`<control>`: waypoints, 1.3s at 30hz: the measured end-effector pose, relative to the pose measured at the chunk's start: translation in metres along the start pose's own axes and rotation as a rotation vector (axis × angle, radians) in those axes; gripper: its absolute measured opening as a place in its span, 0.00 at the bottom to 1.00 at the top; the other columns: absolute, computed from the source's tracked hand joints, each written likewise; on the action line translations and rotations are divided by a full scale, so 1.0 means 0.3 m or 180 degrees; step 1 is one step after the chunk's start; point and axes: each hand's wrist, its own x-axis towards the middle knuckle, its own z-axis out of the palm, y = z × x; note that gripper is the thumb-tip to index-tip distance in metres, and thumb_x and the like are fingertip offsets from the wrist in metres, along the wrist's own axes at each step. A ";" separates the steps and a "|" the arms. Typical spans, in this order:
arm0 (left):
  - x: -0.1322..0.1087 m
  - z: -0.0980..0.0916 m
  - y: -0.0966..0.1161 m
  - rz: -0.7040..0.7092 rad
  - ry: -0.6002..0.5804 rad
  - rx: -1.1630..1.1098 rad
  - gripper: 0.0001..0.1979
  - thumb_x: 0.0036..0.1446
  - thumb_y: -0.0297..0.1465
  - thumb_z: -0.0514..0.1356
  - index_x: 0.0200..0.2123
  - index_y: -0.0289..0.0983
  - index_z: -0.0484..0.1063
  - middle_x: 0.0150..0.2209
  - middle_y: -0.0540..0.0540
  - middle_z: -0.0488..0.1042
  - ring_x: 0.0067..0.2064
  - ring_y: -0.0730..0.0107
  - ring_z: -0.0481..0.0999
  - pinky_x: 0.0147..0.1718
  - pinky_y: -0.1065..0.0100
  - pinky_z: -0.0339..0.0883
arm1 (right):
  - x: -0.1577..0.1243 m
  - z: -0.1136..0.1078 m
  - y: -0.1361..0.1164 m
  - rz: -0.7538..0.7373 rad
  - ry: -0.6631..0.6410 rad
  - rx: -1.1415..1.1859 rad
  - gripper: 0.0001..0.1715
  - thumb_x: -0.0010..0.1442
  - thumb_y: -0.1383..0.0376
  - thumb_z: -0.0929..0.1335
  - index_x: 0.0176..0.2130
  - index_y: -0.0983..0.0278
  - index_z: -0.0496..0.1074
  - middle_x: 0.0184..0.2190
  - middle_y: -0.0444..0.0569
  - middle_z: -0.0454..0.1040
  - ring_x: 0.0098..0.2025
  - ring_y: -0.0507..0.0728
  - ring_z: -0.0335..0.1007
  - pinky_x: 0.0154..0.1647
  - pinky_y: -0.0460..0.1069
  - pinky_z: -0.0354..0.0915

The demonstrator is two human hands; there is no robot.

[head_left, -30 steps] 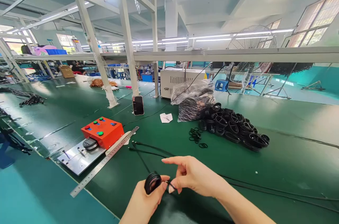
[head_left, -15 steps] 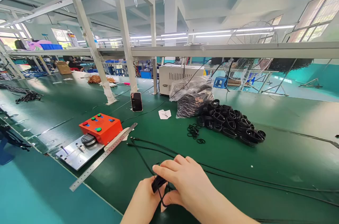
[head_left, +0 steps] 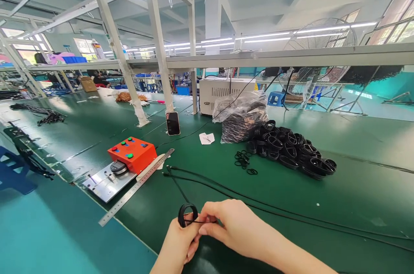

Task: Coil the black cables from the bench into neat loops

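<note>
A small round coil of black cable (head_left: 181, 217) stands up out of my left hand (head_left: 180, 239), whose fingers are wrapped about it. A strand runs sideways from the coil to my right hand (head_left: 231, 224), pinched between thumb and fingers. From the coil a length of cable (head_left: 179, 187) leads up and away over the green bench. Two long black cables (head_left: 223, 187) lie stretched out beyond my hands, towards the right. Small black rings (head_left: 242, 159) lie loose farther off, beside a heap of coiled black cables (head_left: 287, 149).
At the left, an orange box with buttons (head_left: 134, 153) adjoins a metal plate with a gauge (head_left: 110, 181). A steel ruler (head_left: 139, 185) lies beside it. Farther back are a phone (head_left: 173, 124), a paper slip (head_left: 207, 138), a plastic bag (head_left: 241, 121) and white posts (head_left: 160, 36).
My right hand has moved off the top of the coil to its right side, drawing a strand out sideways. The coil now shows its open ring. The view has shifted slightly left.
</note>
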 end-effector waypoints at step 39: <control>-0.070 -0.070 0.006 0.0300 -0.0538 -0.0368 0.41 0.45 0.38 0.72 0.61 0.46 0.58 0.45 0.42 0.79 0.39 0.63 0.80 0.40 0.66 0.70 | 0.096 0.116 0.102 0.0121 0.0299 0.2669 0.08 0.52 0.69 0.66 0.35 0.63 0.72 0.28 0.42 0.74 0.30 0.52 0.68 0.33 0.47 0.63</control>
